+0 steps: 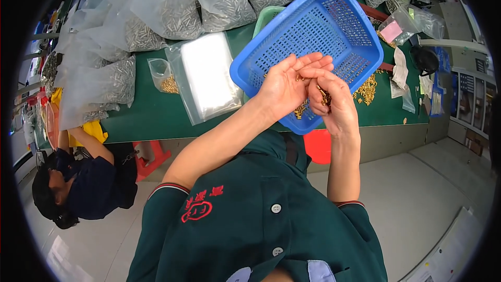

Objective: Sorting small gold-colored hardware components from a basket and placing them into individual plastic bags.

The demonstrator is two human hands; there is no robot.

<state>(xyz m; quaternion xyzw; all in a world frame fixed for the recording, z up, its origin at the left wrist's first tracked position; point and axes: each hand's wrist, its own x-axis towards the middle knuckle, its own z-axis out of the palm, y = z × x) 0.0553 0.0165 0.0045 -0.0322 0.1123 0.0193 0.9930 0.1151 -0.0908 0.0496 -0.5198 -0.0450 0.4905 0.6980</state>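
Over the blue basket, I am holding both hands up close together. My left hand is lying open and flat, palm up, with its fingers stretched out wide. My right hand is curling beside it, pinching some small gold pins between its fingers. More gold pins are lying in the basket just under my hands, and another pile is sitting on the green worktop to the right of my hands. I think the sorting is only partly done, since many pins are waiting. Up past my hands, clear bags of silver parts are piling up.
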